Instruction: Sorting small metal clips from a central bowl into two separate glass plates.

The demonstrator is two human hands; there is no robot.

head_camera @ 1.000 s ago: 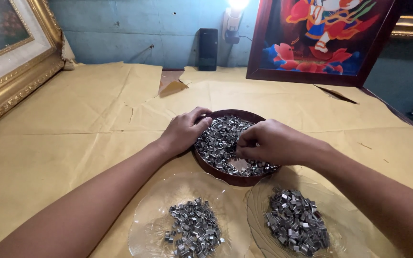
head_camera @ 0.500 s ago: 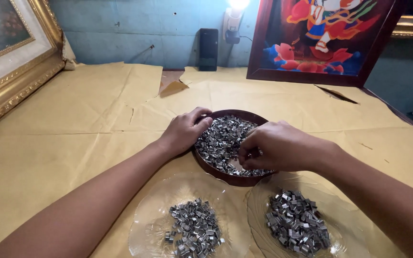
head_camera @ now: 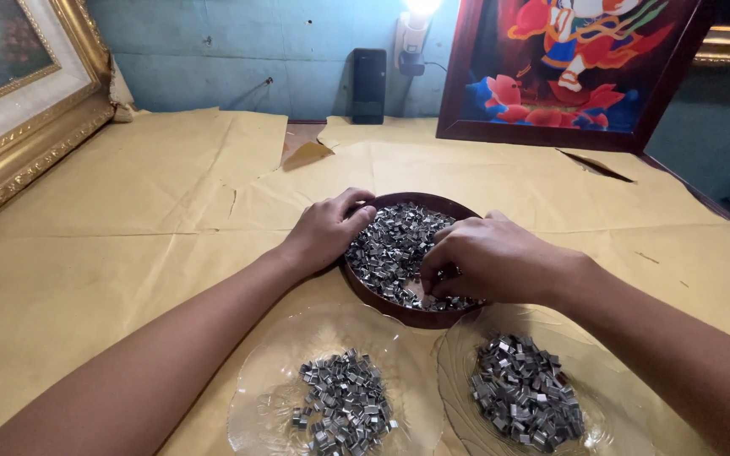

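Observation:
A round dark brown bowl (head_camera: 433, 203) full of small shiny metal clips (head_camera: 390, 245) stands in the middle of the paper-covered table. My left hand (head_camera: 324, 230) rests on the bowl's left rim, fingers curled over the edge. My right hand (head_camera: 487, 257) lies over the bowl's right side, its fingertips down among the clips; whether they pinch one is hidden. Near me are two clear glass plates: the left plate (head_camera: 272, 397) and the right plate (head_camera: 458, 371), each holding a heap of the same clips.
Brown paper (head_camera: 128, 219) covers the table, torn near the back middle. A gold-framed picture (head_camera: 19, 110) leans at the left. A dark-framed colourful picture (head_camera: 568, 76) leans against the blue wall, beside a black box (head_camera: 369, 84) and a lit lamp (head_camera: 416, 25).
My right hand has shifted slightly lower and nearer over the bowl, fingers digging into the clips. The left hand stays on the rim.

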